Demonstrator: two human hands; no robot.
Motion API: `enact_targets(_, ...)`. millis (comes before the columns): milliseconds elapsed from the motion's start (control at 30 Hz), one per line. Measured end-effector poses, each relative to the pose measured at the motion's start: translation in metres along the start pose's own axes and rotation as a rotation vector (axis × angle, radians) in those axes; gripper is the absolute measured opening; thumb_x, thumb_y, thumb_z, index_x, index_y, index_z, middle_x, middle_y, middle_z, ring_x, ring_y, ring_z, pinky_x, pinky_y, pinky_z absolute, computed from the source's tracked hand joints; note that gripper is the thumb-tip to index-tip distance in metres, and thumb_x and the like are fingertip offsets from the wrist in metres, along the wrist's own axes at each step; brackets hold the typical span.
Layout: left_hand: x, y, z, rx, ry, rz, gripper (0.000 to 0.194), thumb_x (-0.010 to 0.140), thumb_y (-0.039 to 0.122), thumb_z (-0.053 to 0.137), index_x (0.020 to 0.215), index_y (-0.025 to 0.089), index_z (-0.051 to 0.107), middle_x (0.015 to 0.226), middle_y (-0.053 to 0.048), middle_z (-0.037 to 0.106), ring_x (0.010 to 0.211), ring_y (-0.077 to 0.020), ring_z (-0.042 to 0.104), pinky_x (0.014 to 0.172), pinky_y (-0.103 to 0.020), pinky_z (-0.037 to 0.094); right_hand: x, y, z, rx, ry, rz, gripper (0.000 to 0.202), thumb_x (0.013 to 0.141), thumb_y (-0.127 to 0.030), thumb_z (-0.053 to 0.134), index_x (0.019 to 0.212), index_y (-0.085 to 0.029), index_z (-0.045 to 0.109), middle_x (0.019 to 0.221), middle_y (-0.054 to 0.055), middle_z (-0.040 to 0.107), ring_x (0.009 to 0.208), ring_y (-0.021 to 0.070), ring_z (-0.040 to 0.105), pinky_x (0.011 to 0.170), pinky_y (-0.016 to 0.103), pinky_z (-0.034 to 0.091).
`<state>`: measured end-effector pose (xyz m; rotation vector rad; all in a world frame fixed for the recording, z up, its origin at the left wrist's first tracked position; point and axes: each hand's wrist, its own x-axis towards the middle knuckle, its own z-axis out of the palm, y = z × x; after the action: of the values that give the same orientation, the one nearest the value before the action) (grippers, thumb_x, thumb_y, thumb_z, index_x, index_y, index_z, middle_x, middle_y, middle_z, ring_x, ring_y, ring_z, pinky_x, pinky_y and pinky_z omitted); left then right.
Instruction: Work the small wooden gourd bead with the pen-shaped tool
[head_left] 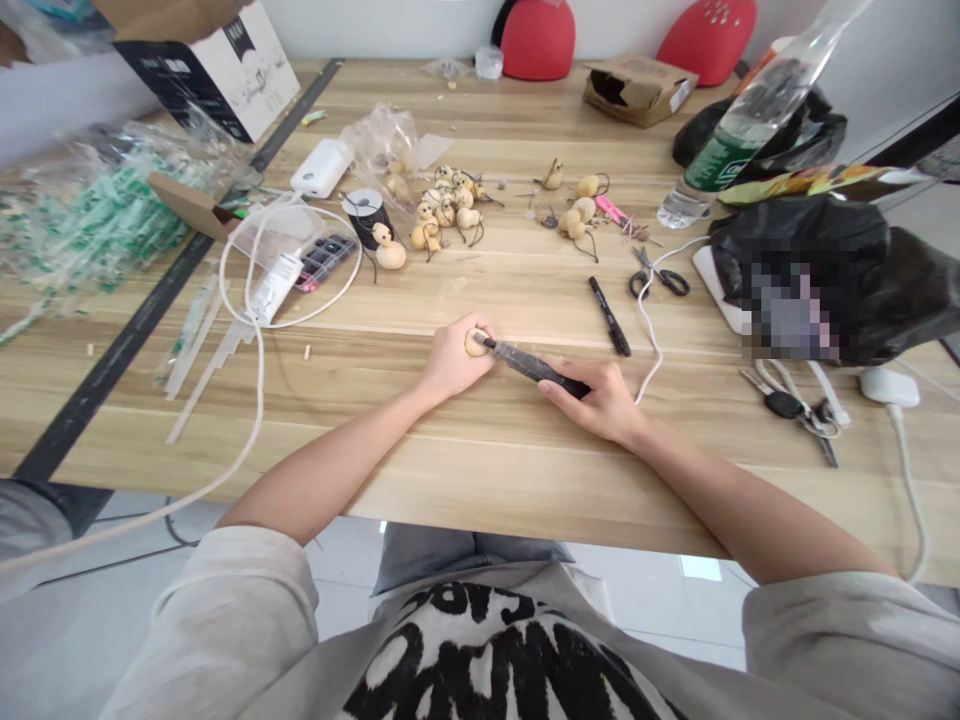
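Observation:
My left hand (455, 362) is closed around a small pale gourd (475, 343), its rounded side showing between thumb and fingers. In my right hand (600, 398) lies a dark pen-shaped tool (534, 363) with a partly clear front part. The tool's narrow tip meets the gourd or stops just short of it; I cannot tell which. What kind of tool it is does not show clearly. Beyond my hands, several small gourds with drawn faces and black cords (446, 205) sit in a cluster. One gourd with a face (388, 248) stands apart, beside a black cord spool (367, 215).
Right of my hands lie a black marker (611, 317), scissors (658, 280) and keys (802, 408). A water bottle (716, 150) stands behind black plastic bags (892, 270). At left, a white cable (259, 400) loops past a divided case (326, 262) and clear strips (202, 375).

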<state>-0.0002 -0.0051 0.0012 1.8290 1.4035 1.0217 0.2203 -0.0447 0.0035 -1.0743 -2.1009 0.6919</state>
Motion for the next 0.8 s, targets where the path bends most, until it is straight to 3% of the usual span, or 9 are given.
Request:
enact_targets(367,0.0,0.0012,0.0,0.009,0.022,-0.013,0.013,0.062,0.022,0.065,0.072,0.016,0.058,0.067,0.003,0.06,0.06,-0.0096,0.051,0.06,-0.021,0.04,-0.0006,0.0005,0.0003,-0.005,0.006,0.034,0.038,0.088,-0.033,0.054,0.117,-0.013,0.067,0.089,0.008,0.074,0.075,0.0207,0.068,0.07,0.029,0.053)
enact_targets(800,-0.0006,0.0,0.0002,0.002,-0.006,-0.007,0.013,0.063,0.021,0.064,0.074,0.016,0.059,0.067,0.003,0.06,0.059,-0.0091,0.05,0.058,-0.021,0.039,-0.0005,0.0,0.0002,0.017,-0.028,0.017,0.036,0.088,-0.034,0.055,0.113,-0.013,0.069,0.091,0.009,0.074,0.083,0.0226,0.069,0.075,0.03,0.053)
